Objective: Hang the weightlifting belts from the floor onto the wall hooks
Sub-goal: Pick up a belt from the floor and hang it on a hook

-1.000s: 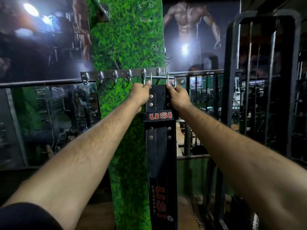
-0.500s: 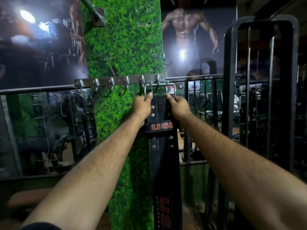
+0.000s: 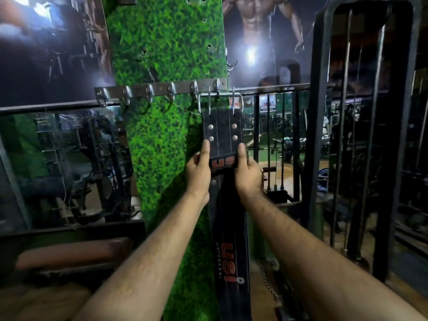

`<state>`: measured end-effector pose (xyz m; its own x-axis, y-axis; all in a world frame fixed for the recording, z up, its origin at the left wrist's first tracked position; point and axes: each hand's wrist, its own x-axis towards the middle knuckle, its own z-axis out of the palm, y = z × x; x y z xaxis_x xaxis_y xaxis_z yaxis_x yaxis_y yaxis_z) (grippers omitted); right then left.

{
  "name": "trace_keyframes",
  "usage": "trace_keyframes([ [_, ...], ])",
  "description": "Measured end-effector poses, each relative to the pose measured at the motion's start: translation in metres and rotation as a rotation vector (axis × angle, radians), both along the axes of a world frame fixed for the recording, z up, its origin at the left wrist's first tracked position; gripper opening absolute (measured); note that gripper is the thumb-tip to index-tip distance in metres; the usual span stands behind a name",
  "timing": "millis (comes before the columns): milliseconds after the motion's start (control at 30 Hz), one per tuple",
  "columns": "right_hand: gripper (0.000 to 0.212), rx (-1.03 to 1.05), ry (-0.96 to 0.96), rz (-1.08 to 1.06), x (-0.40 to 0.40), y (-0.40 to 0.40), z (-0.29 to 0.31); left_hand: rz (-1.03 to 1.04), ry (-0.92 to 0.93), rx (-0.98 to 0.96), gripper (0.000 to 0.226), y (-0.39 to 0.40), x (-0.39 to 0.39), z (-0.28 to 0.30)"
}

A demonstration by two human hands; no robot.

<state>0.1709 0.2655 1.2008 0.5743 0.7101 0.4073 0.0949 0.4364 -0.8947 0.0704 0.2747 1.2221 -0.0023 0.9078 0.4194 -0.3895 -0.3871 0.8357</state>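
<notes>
The black belt [image 3: 221, 130] is hanging by its metal buckle [image 3: 221, 98] from the far-right hook [image 3: 217, 86] of the rail [image 3: 159, 90], against the green pillar [image 3: 162, 126]. The left hand [image 3: 198, 171] and right hand [image 3: 247, 172] are pinching its edges with curled fingers. If they are tugging sideways while letting go, the buckle could be slipping off that single hook, dropping the belt to the floor.

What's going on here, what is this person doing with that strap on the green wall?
A person is hanging a black weightlifting belt on a metal hook rail fixed to the grass-patterned wall panel. The belt's steel buckle sits at the rightmost hook, and the rest of the belt hangs straight down. The left hand and right hand each hold an edge of the belt partway down, near its red-lettered loop. The other hooks on the rail carry nothing.
</notes>
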Motion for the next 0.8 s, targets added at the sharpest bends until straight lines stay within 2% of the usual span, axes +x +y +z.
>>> trace_keyframes([
  [67, 0.057, 0.009, -0.008, -0.018, -0.003, -0.002, -0.016, 0.069, 0.047, -0.002, 0.027, -0.006, 0.003, -0.023],
  [200, 0.047, 0.042, -0.075, 0.057, -0.001, 0.001, -0.057, 0.152, 0.188, 0.156, 0.013, -0.007, 0.004, -0.064],
  [300, 0.038, 0.02, -0.117, 0.075, 0.001, 0.004, -0.092, 0.206, 0.312, 0.17, 0.005, 0.004, -0.002, -0.102],
  [400, 0.025, -0.089, -0.175, 0.063, 0.0, 0.002, -0.138, 0.215, 0.441, 0.091, 0.024, 0.009, -0.008, -0.157],
  [500, 0.021, -0.143, -0.23, 0.042, -0.006, -0.009, -0.18, 0.206, 0.467, 0.027, 0.013, 0.004, -0.014, -0.191],
  [667, 0.027, -0.271, -0.335, 0.016, -0.01, -0.023, -0.23, 0.133, 0.489, -0.117, 0.022, 0.0, -0.023, -0.247],
  [800, 0.028, -0.34, -0.358, 0.02, -0.009, -0.031, -0.268, 0.105, 0.499, -0.145, 0.017, -0.005, -0.022, -0.284],
])
